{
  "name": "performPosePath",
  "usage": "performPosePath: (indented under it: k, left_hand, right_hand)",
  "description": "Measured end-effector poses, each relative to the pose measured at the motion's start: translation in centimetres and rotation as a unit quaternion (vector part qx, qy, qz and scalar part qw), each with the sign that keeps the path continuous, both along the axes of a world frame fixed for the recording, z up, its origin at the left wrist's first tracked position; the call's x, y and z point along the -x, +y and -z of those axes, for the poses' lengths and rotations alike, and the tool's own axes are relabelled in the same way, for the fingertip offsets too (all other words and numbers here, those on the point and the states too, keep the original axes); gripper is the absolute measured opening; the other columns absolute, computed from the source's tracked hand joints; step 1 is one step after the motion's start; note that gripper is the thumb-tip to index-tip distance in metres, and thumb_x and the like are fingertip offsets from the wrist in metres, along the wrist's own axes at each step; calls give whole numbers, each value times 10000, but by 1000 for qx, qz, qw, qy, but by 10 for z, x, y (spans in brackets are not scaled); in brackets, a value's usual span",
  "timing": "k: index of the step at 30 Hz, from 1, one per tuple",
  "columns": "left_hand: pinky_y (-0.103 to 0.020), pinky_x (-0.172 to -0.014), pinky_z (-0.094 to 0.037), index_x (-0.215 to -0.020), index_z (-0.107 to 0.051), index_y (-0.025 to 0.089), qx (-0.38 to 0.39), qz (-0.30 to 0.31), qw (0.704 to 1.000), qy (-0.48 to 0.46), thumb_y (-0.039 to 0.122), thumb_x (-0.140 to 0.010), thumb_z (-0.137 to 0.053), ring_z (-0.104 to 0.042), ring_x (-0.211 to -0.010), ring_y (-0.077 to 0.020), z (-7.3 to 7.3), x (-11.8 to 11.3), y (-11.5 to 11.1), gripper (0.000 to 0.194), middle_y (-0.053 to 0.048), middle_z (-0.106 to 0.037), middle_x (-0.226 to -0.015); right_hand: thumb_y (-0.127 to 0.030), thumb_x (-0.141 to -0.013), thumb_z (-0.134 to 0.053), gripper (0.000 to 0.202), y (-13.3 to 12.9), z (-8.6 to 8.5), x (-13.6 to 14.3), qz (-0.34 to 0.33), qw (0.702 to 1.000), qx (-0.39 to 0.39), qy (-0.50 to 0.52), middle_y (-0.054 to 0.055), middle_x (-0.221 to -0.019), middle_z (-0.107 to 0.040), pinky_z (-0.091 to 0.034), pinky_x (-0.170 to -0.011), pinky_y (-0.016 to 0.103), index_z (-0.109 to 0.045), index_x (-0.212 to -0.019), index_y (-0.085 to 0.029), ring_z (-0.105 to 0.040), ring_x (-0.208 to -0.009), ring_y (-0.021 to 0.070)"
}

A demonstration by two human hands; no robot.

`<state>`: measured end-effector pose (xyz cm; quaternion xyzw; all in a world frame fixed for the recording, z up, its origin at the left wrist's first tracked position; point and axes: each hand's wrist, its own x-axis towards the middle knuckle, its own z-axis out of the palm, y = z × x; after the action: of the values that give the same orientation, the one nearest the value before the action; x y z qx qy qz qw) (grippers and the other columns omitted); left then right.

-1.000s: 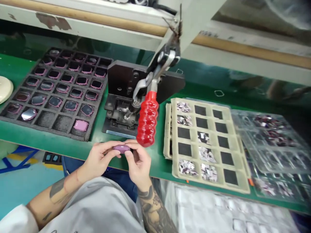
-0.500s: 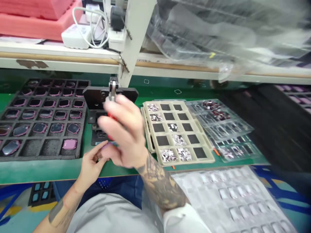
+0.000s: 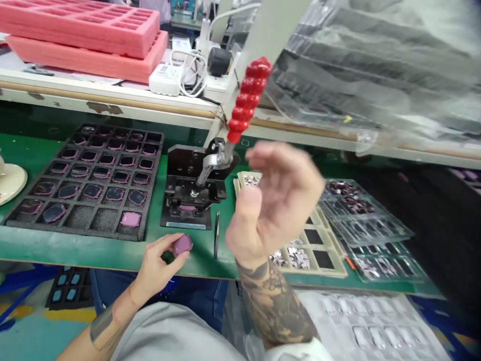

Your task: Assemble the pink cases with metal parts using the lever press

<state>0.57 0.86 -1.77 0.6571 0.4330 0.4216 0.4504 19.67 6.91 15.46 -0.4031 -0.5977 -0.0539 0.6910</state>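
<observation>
Between thumb and fingers, my left hand (image 3: 160, 263) pinches a small pink watch case (image 3: 183, 244) over the front of the green bench. My right hand (image 3: 280, 200) is raised and blurred, its fingers apart and nothing seen in it. Just left of it stands a black toggle-clamp press (image 3: 190, 193) with its red ribbed handle (image 3: 250, 98) pointing up. A pink part (image 3: 188, 207) sits in the press fixture. Tweezers (image 3: 217, 234) lie on the bench to the right of the press.
On the left, a dark foam tray (image 3: 84, 218) holds rows of pink-framed watch cases. A beige compartment tray (image 3: 330, 255) with small pieces lies partly behind my right hand. Clear plastic trays (image 3: 394, 228) are further right. Pink foam blocks (image 3: 86, 55) rest on the shelf.
My right hand has moved right, off the front of the press, and the red handle now stands raised. My left hand still holds the pink watch case. The camera view has shifted.
</observation>
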Motion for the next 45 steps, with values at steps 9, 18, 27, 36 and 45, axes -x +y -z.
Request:
performPosePath:
  k: [9, 18, 27, 36, 45]
  left_hand:
    - [-251, -809, -669, -1342, -789, 237, -109, -2, 994, 33, 187, -992, -816, -793, -839, -155, -16, 22, -8, 355, -59, -860, -1131]
    - [-348, -950, -685, -1541, -662, 236, -196, -47, 964, 174, 278, -1124, -670, -800, -1059, -225, -28, 15, 11, 419, -132, -729, -1340]
    - [-324, -719, -610, -1327, -815, 200, -175, 30, 903, 391, 293, -1156, -585, -834, -908, -266, -27, -27, 82, 301, -150, -806, -1225]
    - [-401, -1030, -627, -1439, -763, 238, -152, 74, 930, 327, 327, -1053, -783, -787, -1201, -316, -50, -19, 73, 396, -151, -746, -1421]
    - [-301, -781, -616, -1267, -801, 159, 54, -76, 990, -104, 265, -1014, -744, -739, -842, -198, -48, 9, 10, 280, -84, -799, -977]
  right_hand:
    - [-56, -1063, -491, 491, -25, 165, -9, -21, 885, 346, -312, 204, -1488, -704, -579, -1213, 586, -655, -1515, -156, -646, -1425, 349]
    - [-71, -1088, -401, 488, -10, 165, -1, -16, 877, 397, -272, 193, -1397, -733, -598, -1178, 504, -676, -1483, -148, -679, -1338, 313]
    - [-147, -1142, -468, 524, -98, 157, -27, 0, 928, 350, -124, 134, -1531, -690, -606, -1212, 488, -587, -1632, -290, -684, -1433, 259]
    - [-131, -1103, -560, 550, -104, 154, -34, 34, 939, 306, -154, 139, -1481, -733, -655, -1134, 559, -611, -1624, -299, -731, -1363, 314]
    - [-95, -1054, -648, 690, -59, 150, 27, -107, 941, 172, -270, 144, -1383, -781, -710, -984, 549, -534, -1697, -317, -786, -1217, 333]
